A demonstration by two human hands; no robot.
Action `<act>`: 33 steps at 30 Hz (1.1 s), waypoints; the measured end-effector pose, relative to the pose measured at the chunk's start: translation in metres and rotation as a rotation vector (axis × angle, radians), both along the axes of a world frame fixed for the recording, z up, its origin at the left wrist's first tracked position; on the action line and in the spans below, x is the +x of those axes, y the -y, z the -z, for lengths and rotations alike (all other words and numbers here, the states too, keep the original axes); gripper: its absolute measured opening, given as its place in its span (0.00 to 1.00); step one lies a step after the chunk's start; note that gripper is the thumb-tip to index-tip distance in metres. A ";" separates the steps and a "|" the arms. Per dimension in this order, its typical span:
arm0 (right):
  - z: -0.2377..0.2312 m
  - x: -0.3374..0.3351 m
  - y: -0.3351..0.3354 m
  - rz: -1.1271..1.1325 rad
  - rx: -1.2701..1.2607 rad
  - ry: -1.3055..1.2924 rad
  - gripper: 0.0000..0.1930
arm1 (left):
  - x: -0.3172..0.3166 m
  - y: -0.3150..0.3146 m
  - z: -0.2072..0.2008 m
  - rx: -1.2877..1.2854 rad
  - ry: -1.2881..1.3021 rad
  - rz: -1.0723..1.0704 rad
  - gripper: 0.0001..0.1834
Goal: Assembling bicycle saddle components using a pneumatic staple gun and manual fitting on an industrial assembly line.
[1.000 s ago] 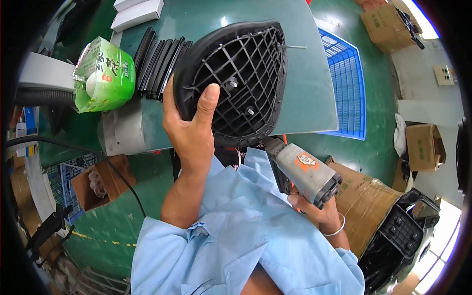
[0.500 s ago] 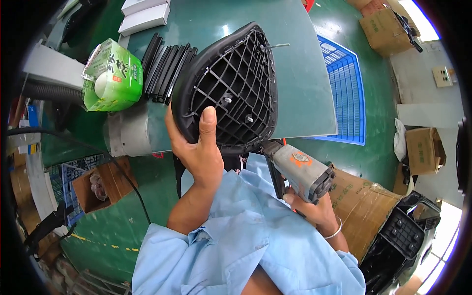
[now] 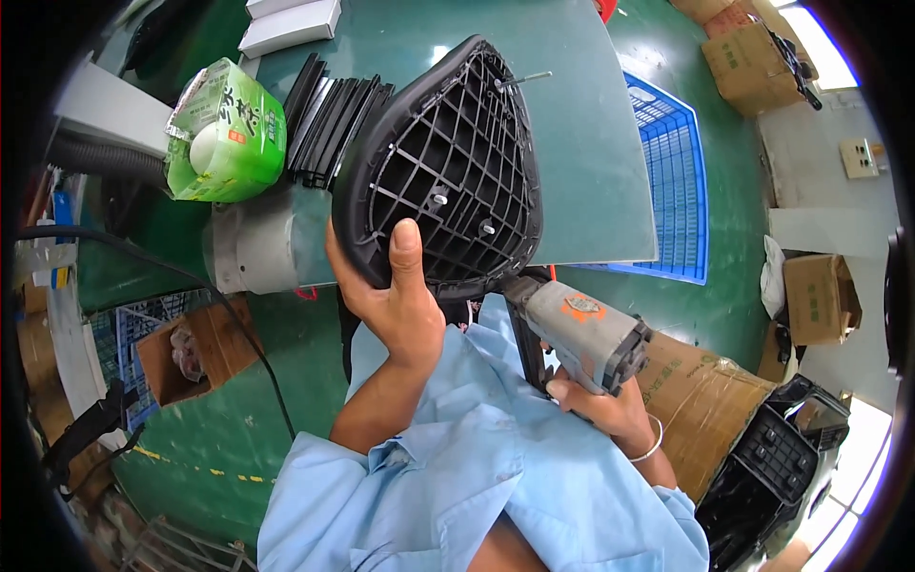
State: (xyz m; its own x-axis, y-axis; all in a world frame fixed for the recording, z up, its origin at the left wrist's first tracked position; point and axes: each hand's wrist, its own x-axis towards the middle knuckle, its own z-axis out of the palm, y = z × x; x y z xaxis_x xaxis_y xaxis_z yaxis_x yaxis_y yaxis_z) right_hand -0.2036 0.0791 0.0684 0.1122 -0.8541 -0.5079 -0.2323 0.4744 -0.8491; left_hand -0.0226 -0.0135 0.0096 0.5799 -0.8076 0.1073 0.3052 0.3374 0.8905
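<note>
My left hand (image 3: 400, 310) grips the near left edge of a black padded seat (image 3: 457, 172), thumb on its ribbed plastic underside and fingers hidden behind it. The seat stands tilted up at the table's edge, its grid facing me. Pale bolt ends show in the grid, and a longer metal rod (image 3: 524, 79) sticks out near the top. My right hand (image 3: 605, 410) is wrapped round the handle of a grey pneumatic staple gun (image 3: 586, 329) with an orange label. The gun's nose meets the seat's lower right rim; whether it presses on it I cannot tell.
On the green table (image 3: 586, 181) lie black strips (image 3: 338, 124), a cut green carton (image 3: 233, 138) and white boxes (image 3: 291, 26). A blue crate (image 3: 675, 181) stands beyond the right edge. A cardboard box (image 3: 701, 400) is beside my right arm; a black hose (image 3: 200, 291) hangs at left.
The view has shifted slightly. Both hands keep their holds, with the seat and staple gun in nearly the same position relative to each other.
</note>
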 end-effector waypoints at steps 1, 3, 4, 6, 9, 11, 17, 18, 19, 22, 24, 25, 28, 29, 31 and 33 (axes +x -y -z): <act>-0.001 -0.002 -0.006 0.005 0.030 0.012 0.12 | 0.000 -0.002 0.001 0.002 0.002 -0.002 0.29; -0.003 -0.004 -0.011 0.024 0.084 0.031 0.13 | -0.001 -0.004 0.006 -0.037 -0.002 -0.037 0.29; -0.004 -0.002 -0.011 0.027 0.084 0.031 0.13 | -0.002 -0.005 0.006 -0.037 -0.002 -0.033 0.29; -0.004 0.003 -0.007 0.006 0.111 0.059 0.14 | -0.003 -0.008 0.006 -0.008 0.035 -0.047 0.30; -0.008 0.013 0.000 0.018 0.196 0.115 0.16 | -0.003 -0.013 0.010 0.036 -0.001 -0.064 0.29; -0.007 0.013 0.001 0.027 0.180 0.138 0.17 | 0.000 -0.018 0.014 0.041 0.020 -0.081 0.30; 0.007 -0.007 -0.005 0.078 0.091 0.170 0.20 | 0.055 -0.009 -0.014 0.075 0.252 0.334 0.35; 0.008 -0.011 -0.007 0.053 0.073 0.141 0.17 | 0.061 -0.002 -0.038 0.135 0.275 0.425 0.36; 0.009 -0.011 -0.005 0.015 0.045 0.112 0.15 | 0.068 0.006 -0.048 0.199 0.199 0.490 0.35; 0.009 -0.011 0.001 -0.156 -0.246 -0.043 0.16 | 0.070 0.018 -0.052 0.261 0.016 0.614 0.32; 0.012 -0.011 0.001 -0.214 -0.349 -0.210 0.21 | 0.064 0.015 -0.022 0.206 -0.104 0.438 0.30; 0.017 -0.015 -0.002 -0.246 -0.396 -0.292 0.22 | 0.059 0.013 -0.005 0.203 -0.127 0.383 0.31; 0.011 -0.020 -0.003 -0.173 -0.286 -0.263 0.21 | 0.032 0.008 0.002 0.065 -0.060 0.278 0.29; 0.025 -0.026 -0.013 -0.131 -0.374 -0.385 0.20 | 0.028 0.007 0.002 0.071 -0.067 0.288 0.29; 0.019 -0.028 -0.011 -0.079 -0.315 -0.324 0.19 | 0.026 0.006 0.001 0.017 0.024 0.291 0.29; 0.020 -0.027 -0.007 -0.003 -0.257 -0.218 0.17 | 0.023 0.006 0.000 0.024 0.132 0.281 0.29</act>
